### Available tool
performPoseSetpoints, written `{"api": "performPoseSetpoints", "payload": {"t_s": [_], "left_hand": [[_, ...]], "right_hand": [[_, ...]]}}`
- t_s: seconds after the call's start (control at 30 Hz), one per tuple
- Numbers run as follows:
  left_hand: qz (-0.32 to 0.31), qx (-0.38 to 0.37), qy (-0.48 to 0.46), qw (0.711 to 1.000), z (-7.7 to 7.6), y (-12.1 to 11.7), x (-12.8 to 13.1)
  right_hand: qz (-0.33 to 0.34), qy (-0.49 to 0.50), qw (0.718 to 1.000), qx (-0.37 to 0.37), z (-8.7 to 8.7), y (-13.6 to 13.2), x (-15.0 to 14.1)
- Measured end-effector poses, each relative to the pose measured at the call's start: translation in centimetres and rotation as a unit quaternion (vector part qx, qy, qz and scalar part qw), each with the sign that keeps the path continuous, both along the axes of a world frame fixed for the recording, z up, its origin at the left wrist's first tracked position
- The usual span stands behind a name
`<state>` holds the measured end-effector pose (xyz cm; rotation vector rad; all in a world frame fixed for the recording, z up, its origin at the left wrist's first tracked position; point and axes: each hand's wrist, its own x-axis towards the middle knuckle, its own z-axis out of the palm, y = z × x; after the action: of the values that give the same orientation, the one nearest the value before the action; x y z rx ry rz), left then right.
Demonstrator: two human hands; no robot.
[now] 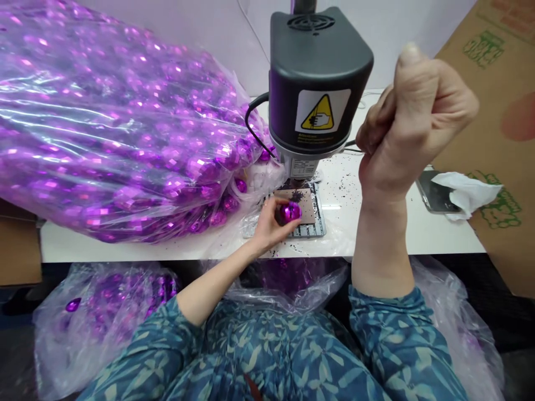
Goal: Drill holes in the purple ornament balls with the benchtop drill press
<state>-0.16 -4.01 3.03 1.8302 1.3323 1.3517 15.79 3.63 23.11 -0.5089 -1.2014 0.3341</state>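
Observation:
My left hand point(270, 223) pinches a shiny purple faceted bauble point(289, 212) at the front edge of a brown pad point(307, 201), below the spindle of a small grey bench drill point(317, 78). My right hand point(412, 122) is raised to the right of the drill head, closed in a fist around its thin metal lever point(353, 146). Dark shavings lie scattered on the pad and the white table point(376, 234).
A big clear plastic bag full of purple baubles point(117, 128) fills the table's left side. More bagged baubles point(104, 306) sit below the table edge and another bag lies in my lap. A phone with a white tissue point(463, 192) and a cardboard box point(501, 111) stand at the right.

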Motion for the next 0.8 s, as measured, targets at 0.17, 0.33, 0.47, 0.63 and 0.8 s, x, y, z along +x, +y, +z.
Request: {"api": "performPoseSetpoints", "payload": {"t_s": [0.17,0.33,0.47,0.63,0.8], "left_hand": [[-0.232,0.017,0.205,0.951,3.4,-5.3,-2.2],[-0.158,0.015,0.252,0.955,4.6,-1.9,-5.2],[0.044,-0.080,0.383,0.919,4.8,4.4,-8.1],[0.121,-0.169,0.448,0.870,4.1,8.8,-9.0],[0.112,-0.168,0.424,0.883,4.7,9.0,-8.7]], "right_hand": [[0.008,0.011,0.999,0.030,-0.1,0.4,0.0],[0.009,0.044,0.998,0.047,-0.4,0.4,-0.3],[0.006,0.040,0.998,0.049,-0.4,0.5,-0.2],[-0.017,0.018,0.999,0.024,-0.6,0.0,-0.1],[-0.015,0.017,0.999,0.029,-0.7,-0.2,-0.1]]}}
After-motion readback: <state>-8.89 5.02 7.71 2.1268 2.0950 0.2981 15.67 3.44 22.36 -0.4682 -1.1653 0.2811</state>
